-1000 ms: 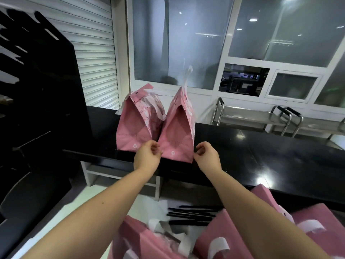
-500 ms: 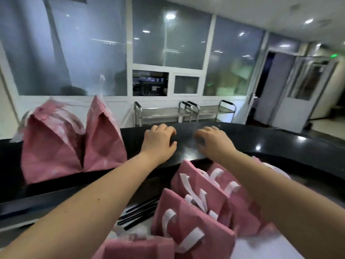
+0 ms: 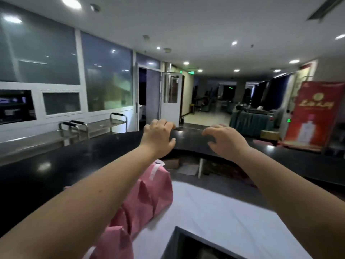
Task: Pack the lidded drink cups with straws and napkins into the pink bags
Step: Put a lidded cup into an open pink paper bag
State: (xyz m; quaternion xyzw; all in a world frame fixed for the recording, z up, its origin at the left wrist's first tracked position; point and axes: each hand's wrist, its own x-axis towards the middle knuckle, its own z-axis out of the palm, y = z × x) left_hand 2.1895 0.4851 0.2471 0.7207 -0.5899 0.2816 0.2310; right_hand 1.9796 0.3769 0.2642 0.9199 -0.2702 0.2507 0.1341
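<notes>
My left hand [image 3: 159, 138] and my right hand [image 3: 224, 140] hover over the raised black counter [image 3: 84, 157], both empty with fingers loosely curled and apart. Below my left forearm, pink bags [image 3: 149, 199] with white handles lie on the white work surface [image 3: 214, 217]; another pink bag [image 3: 115, 243] sits at the bottom edge. No drink cups, straws or napkins are in view. The two packed bags on the counter are out of frame to the left.
A red display stand [image 3: 308, 114] rests on the counter at the right. Steel trolleys [image 3: 89, 126] stand behind the counter at the left. A dark recess [image 3: 196, 247] opens in the white surface at the bottom. A white door [image 3: 170, 98] and corridor lie beyond.
My view has swung right, away from the two standing pink bags. Both hands let go of the bag and moved right along the counter, now empty.
</notes>
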